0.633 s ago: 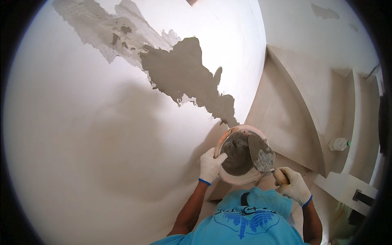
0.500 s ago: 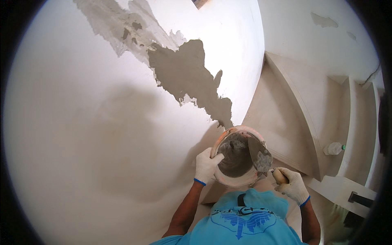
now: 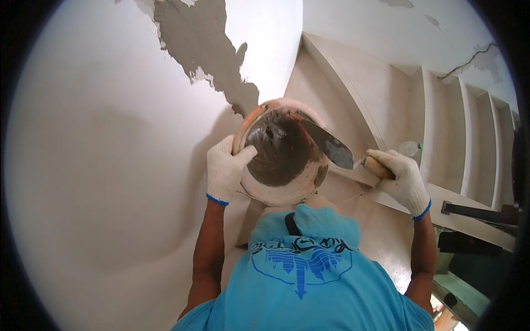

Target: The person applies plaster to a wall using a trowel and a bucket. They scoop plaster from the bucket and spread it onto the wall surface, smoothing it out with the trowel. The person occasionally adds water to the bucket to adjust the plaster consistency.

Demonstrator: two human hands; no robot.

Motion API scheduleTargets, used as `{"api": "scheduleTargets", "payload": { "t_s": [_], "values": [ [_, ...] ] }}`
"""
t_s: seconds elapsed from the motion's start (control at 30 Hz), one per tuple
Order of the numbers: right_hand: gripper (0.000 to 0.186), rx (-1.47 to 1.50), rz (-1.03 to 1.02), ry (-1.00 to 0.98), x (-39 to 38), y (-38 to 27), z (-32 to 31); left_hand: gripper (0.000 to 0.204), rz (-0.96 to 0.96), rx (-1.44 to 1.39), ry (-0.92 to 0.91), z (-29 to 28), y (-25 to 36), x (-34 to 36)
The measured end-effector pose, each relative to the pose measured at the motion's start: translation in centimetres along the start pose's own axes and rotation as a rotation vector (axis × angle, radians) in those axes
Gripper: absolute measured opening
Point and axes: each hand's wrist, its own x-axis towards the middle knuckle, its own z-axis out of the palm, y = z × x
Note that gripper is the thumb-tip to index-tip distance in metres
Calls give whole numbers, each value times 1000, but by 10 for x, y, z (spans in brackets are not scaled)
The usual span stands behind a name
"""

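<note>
Seen from above, a person in white work gloves holds a bucket (image 3: 279, 193) of grey mix (image 3: 281, 151) in front of a blue shirt (image 3: 298, 281), close to a white wall (image 3: 110, 165). The left hand (image 3: 225, 170) grips the bucket's left rim, thumb hooked over the inside. The right hand (image 3: 402, 179) has its fingers closed around the handle of a trowel (image 3: 334, 149), whose blade slants across the bucket's right rim, its tip over the opening. A ragged grey patch (image 3: 199, 41) runs down the wall to just behind the bucket.

The step in hand looks like working or loading mix with the trowel. The next move seems to call for a steady bucket and a blade kept level, so that any load stays on.

Some things are hard to make out: the left hand's other fingers are behind the bucket, as is whatever may support it from below. Whether the blade touches the rim, and how much mix it carries, cannot be told. The patch is cut off at the top. On the stairs (image 3: 348, 83), a clear bottle (image 3: 408, 148) near a step's edge is partly hidden by the right glove. Dark objects at lower right are unclear.
</note>
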Motion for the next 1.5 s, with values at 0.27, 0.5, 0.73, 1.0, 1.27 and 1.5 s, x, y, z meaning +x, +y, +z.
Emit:
{"api": "scheduleTargets", "payload": {
  "t_s": [0.27,0.5,0.73,1.0,1.27,1.5],
  "values": [
    [62,-450,-74,5,-3,-46,5,24,113,-17,-70,-19,34,-3],
    [41,-674,-179,12,25,-71,35,27,127,-112,-89,-26,39,-8],
    [57,-473,-124,-22,30,-65,68,26,93,12,-105,-31,35,-6],
    [31,-508,-174,42,0,-74,120,22,-29,-141,-134,-22,-20,1],
    [29,-689,-151,19,-1,-95,172,22,38,-84,-242,-1,-38,10],
    [29,-150,6,195,-23,-96,173,22,80,-165,-245,9,-64,19]
  ]
}}
